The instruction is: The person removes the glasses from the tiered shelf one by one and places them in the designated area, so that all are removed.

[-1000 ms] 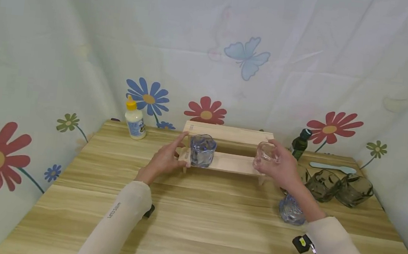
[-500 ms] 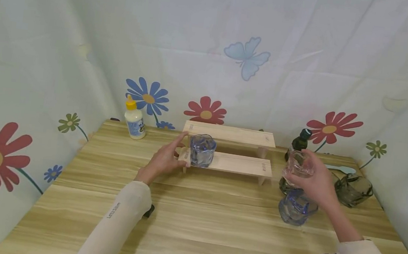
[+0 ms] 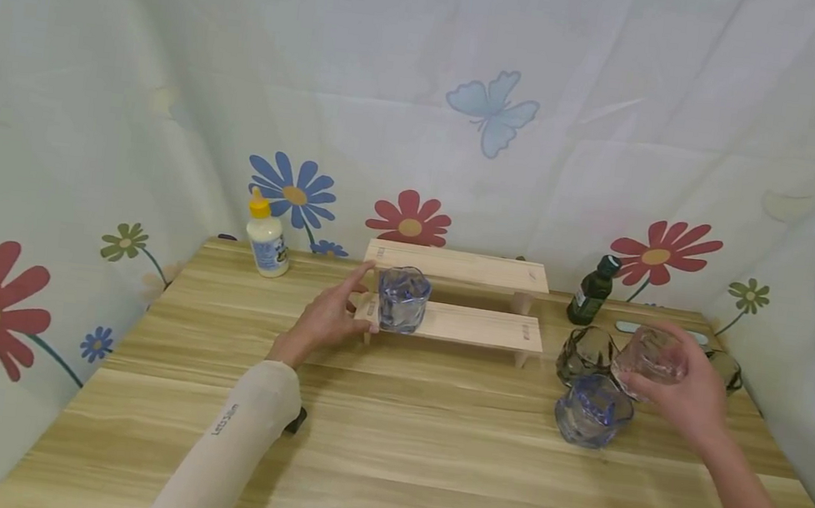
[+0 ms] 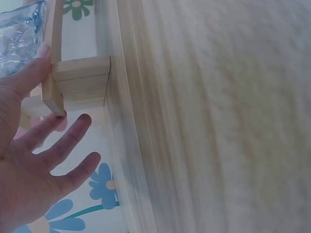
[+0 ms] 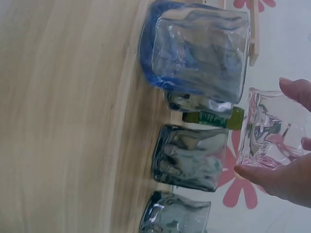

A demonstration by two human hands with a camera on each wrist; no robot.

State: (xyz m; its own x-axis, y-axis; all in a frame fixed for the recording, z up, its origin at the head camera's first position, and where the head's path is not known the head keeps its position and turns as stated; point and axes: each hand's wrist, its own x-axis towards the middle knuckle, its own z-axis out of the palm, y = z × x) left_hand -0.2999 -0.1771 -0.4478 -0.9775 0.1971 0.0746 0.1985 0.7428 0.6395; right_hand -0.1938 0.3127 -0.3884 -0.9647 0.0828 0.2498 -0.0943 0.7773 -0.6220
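My right hand [image 3: 694, 391] holds a pink-tinted clear glass [image 5: 272, 128] between thumb and fingers, raised beside the smoky grey glasses. One grey glass [image 3: 587, 354] stands left of it, another [image 3: 726, 370] shows partly behind the hand, and a third [image 5: 189, 158] appears in the right wrist view. A blue-tinted glass [image 3: 593, 411] stands on the table in front of these. Spread fingers of my left hand [image 3: 325, 316] touch the left end of a two-step wooden shelf [image 3: 482, 327], the thumb on its lower board. Right by that thumb, another blue-tinted glass [image 3: 403, 300] sits on this board.
Left of the shelf stands a white bottle with a yellow cap [image 3: 268, 240]. To the right of it is a dark green bottle [image 3: 592, 292]. A pale blue spoon [image 3: 626, 327] lies behind the glasses. A flower-printed curtain [image 3: 422, 122] hangs behind the table [image 3: 392, 453].
My right hand has carried the pink glass from the shelf's right end rightward, over to the grey glasses. My left hand and the blue glass on the shelf have stayed in place.
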